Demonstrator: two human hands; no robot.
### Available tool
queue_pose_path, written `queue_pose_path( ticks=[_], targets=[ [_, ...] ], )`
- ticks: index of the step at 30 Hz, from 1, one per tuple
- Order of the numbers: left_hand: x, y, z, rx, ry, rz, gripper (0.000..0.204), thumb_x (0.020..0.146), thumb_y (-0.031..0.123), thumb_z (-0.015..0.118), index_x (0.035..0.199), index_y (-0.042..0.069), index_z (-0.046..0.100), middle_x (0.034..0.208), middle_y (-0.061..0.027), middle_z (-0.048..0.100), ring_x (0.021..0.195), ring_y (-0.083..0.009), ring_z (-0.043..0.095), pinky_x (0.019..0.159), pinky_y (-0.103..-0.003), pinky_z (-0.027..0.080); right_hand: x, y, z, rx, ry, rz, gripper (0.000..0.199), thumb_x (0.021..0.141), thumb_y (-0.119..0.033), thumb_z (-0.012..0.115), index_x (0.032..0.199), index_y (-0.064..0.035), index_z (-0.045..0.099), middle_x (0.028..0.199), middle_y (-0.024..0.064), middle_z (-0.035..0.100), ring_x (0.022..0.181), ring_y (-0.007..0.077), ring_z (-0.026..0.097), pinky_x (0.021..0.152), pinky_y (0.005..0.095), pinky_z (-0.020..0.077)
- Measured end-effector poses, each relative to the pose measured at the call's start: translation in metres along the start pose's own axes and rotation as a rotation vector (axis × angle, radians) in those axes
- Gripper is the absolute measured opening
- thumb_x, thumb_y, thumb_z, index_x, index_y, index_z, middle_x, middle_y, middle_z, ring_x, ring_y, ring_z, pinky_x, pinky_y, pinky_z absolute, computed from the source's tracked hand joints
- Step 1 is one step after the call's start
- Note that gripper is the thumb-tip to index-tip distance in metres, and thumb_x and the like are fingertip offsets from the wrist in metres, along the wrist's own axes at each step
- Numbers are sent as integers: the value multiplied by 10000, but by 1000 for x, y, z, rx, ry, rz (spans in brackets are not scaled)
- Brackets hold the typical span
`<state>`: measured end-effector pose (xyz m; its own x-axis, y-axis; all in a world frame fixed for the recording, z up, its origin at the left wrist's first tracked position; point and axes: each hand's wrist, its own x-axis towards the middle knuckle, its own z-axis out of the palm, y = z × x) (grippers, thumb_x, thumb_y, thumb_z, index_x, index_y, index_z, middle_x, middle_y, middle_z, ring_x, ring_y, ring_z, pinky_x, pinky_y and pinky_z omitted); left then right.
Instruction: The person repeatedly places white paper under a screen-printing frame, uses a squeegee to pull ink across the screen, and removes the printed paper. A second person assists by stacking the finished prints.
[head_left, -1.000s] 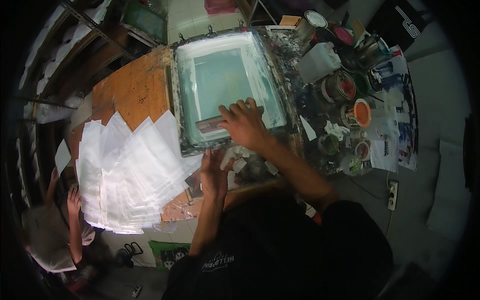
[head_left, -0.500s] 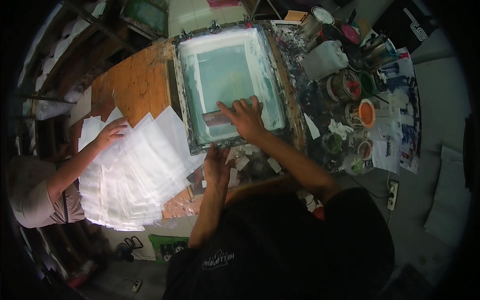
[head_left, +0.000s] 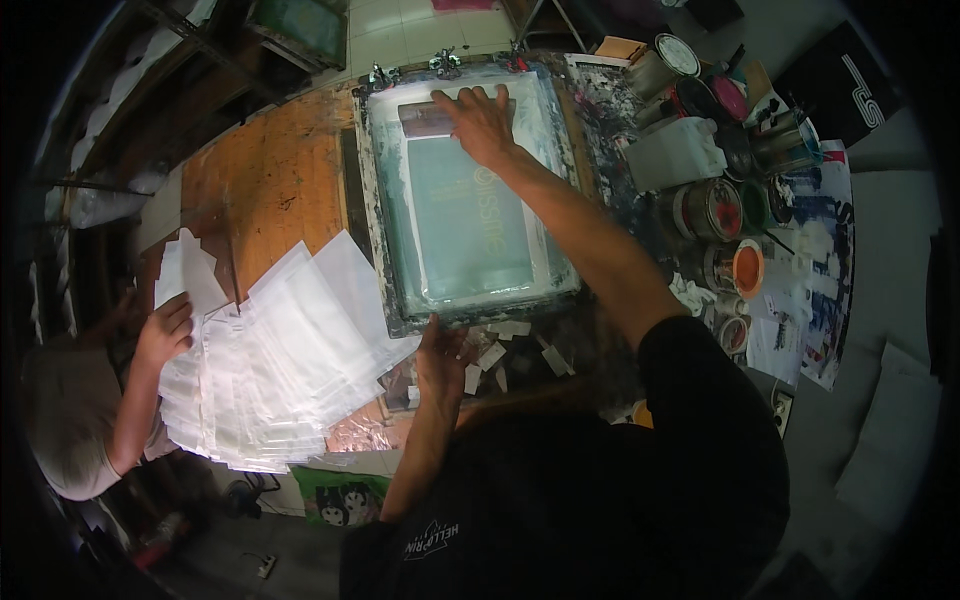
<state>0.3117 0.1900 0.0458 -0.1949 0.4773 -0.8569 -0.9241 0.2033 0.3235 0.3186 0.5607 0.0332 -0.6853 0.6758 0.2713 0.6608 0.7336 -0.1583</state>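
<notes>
A screen-printing frame [head_left: 392, 262] with pale green mesh lies on the paint-stained wooden table [head_left: 268, 185]. At the frame's far end my right hand [head_left: 478, 122] grips a squeegee [head_left: 428, 118], pressed flat on the mesh. The near edge of the frame is under the fingers of my left hand [head_left: 440, 355], next to scraps of tape. Left of the frame, a fanned stack of white sheets [head_left: 285, 365] covers the table.
Another person's hand [head_left: 165, 330] rests on the left side of the white sheets. Several open paint cans, one orange [head_left: 746, 268], a white jug [head_left: 680, 152] and stained papers crowd the right side. Shelving stands at far left.
My right hand has pushed the squeegee from the near end of the mesh to the far end. The other person's hand has shifted along the left side of the sheets.
</notes>
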Motion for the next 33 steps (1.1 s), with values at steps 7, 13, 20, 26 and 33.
queue_pose_path(
  ticks=[7, 13, 20, 26, 33],
  targets=[
    [-8, 0, -10, 19, -60, 14, 545, 1011, 442, 609, 1381, 70, 460, 1428, -226, 465, 1387, -373, 433, 1126, -652, 307, -121, -47, -75, 239, -306, -67, 683, 838, -156, 774, 1469, -243, 529, 1057, 92, 629, 1051, 286, 579, 946, 504, 349],
    [-55, 34, 7, 7, -326, 162, 329, 968, 297, 669, 1154, 33, 609, 1053, -161, 685, 1158, -357, 621, 1031, -570, 426, -198, -110, -159, 32, 45, -155, 632, 864, -295, 753, 1455, -168, 570, 936, 56, 535, 917, 251, 523, 876, 485, 346],
    [-61, 121, 82, 49, -747, 516, 372, 893, 94, 660, 1244, -1, 580, 1083, -151, 727, 1049, -327, 709, 1119, -526, 440, -95, -93, -260, 99, 299, -181, 556, 892, -515, 713, 1278, -116, 682, 872, 76, 611, 833, 250, 591, 828, 426, 429],
    [185, 176, 96, 1094, -48, 1224, 254, 930, 185, 676, 1099, 4, 733, 1260, -126, 674, 1159, -266, 624, 1043, -362, 447, -4, -83, -300, 238, 231, -229, 420, 950, -427, 670, 1091, -37, 736, 706, 109, 624, 638, 237, 584, 638, 391, 446],
    [136, 125, 150, 1092, -66, 1394, 119, 926, 100, 656, 948, 35, 753, 872, -211, 727, 758, -310, 723, 691, -380, 544, 24, -75, -354, 306, -236, -48, 397, 1060, -292, 560, 1156, 58, 721, 489, 38, 541, 426, 108, 479, 603, 395, 534]
  ],
)
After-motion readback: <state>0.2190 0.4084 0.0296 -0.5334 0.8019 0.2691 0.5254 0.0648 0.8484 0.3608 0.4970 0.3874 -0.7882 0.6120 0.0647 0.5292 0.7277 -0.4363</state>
